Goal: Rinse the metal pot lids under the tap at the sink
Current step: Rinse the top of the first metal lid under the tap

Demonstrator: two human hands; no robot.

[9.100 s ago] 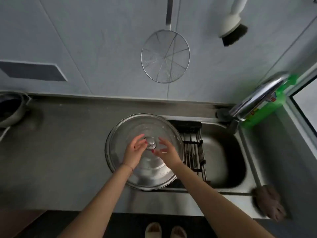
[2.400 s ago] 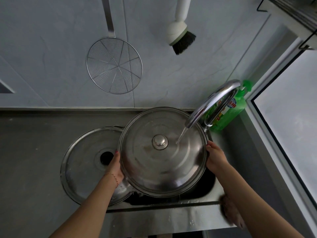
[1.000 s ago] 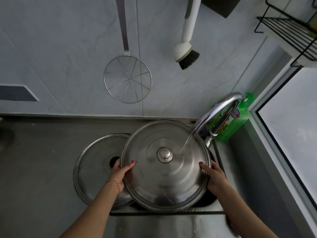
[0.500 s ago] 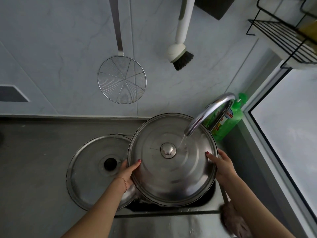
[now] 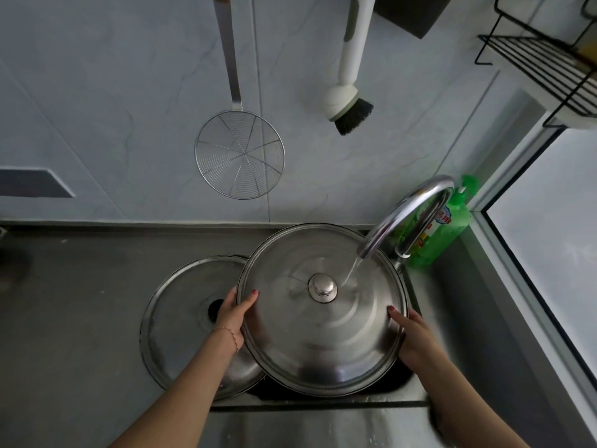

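Note:
A large steel pot lid (image 5: pixel 323 337) with a round knob is held knob-up over the sink (image 5: pixel 416 396). My left hand (image 5: pixel 234 313) grips its left rim and my right hand (image 5: pixel 412 337) grips its right rim. Water runs from the curved tap (image 5: pixel 403 215) onto the lid just right of the knob. A second, flatter lid (image 5: pixel 184 318) with a dark hole at its centre lies on the counter to the left, partly under the held lid and my left hand.
A wire skimmer (image 5: pixel 239 155) and a white dish brush (image 5: pixel 347 101) hang on the wall behind. A green detergent bottle (image 5: pixel 442 227) stands behind the tap. A black wire shelf (image 5: pixel 542 66) is at top right, a window on the right. Grey steel counter (image 5: pixel 71 302) extends left.
The held lid has shifted slightly under the stream, and water now lands closer to the knob. Both hands keep their grip on the rim.

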